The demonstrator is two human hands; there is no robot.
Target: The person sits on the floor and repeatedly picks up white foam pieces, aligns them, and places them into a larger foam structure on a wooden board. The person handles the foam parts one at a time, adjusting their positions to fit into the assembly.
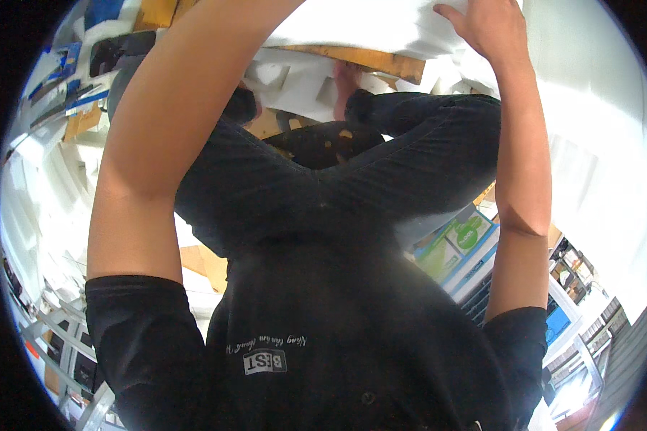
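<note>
My right hand (490, 30) is at the top right, its thumb stretched out to the left and apart from the palm. It rests on or just over a bright white sheet or panel (366, 27); contact cannot be made out. The upper edge of the view cuts off its other fingers. My left forearm (194, 65) reaches up past the upper edge, so the left hand is out of sight. Under the near edge of the white panel lies a worn wooden board (366, 59), just beyond my bare feet and crossed legs (424, 144).
White foam pieces (284, 100) lie around my feet. A dark flat device (118, 54) and blue-and-white items (65, 68) are at the far left. A green-and-white box (460, 241) stands by my right hip. A large white sheet (589, 144) rises at the right.
</note>
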